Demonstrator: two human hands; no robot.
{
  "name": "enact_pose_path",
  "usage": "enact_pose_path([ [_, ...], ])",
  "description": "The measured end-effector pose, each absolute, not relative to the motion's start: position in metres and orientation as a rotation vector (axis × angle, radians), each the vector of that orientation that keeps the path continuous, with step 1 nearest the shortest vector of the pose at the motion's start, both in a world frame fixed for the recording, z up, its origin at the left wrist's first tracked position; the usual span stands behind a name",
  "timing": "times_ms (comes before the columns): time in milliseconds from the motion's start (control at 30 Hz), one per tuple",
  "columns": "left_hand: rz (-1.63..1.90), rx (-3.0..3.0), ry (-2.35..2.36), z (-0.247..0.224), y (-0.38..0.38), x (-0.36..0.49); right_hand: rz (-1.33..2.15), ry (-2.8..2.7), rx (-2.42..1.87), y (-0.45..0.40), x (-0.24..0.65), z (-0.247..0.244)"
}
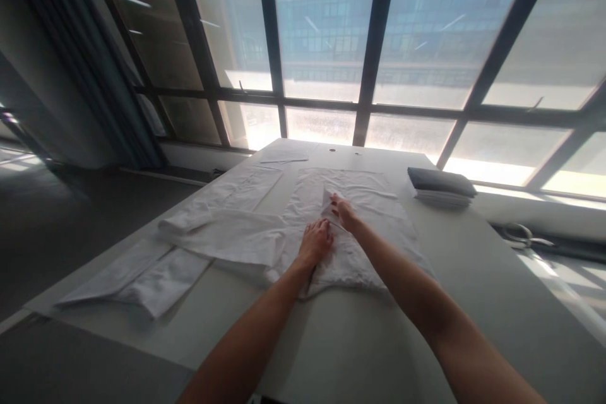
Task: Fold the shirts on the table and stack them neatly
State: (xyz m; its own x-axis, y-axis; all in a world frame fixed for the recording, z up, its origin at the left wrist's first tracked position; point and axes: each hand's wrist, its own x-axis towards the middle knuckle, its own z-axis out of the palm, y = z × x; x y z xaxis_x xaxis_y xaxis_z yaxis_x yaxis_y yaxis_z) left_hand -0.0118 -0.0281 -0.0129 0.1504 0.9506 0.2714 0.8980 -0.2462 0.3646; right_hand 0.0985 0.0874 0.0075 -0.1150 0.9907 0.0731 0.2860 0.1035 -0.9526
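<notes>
A white garment lies spread on the white table, its body in the middle and a sleeve-like part reaching left. My left hand rests on the cloth near its middle, fingers fairly flat and apart. Just beyond and to the right, my right hand pinches a raised flap of the white cloth, which stands up in a small point. The two hands are close together but apart.
More white cloth lies along the table's left side. A folded stack, dark on top and white below, sits at the right edge. Windows rise behind the table, and a dark curtain hangs at left.
</notes>
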Motion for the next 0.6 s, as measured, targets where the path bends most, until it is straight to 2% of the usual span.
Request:
enact_pose_path([
  [200, 0.690, 2.286, 1.886, -0.015, -0.023, -0.013, 1.082, -1.308, -1.325, 0.037, 0.276, 0.026],
  [400, 0.717, 2.338, 1.864, -0.017, -0.017, -0.013, 0.841, -0.943, -1.445, -0.003, 0.467, 0.033],
  [600, 0.722, 2.403, 1.848, -0.020, -0.007, -0.018, 0.628, -0.745, -1.487, -0.018, 0.542, 0.030],
])
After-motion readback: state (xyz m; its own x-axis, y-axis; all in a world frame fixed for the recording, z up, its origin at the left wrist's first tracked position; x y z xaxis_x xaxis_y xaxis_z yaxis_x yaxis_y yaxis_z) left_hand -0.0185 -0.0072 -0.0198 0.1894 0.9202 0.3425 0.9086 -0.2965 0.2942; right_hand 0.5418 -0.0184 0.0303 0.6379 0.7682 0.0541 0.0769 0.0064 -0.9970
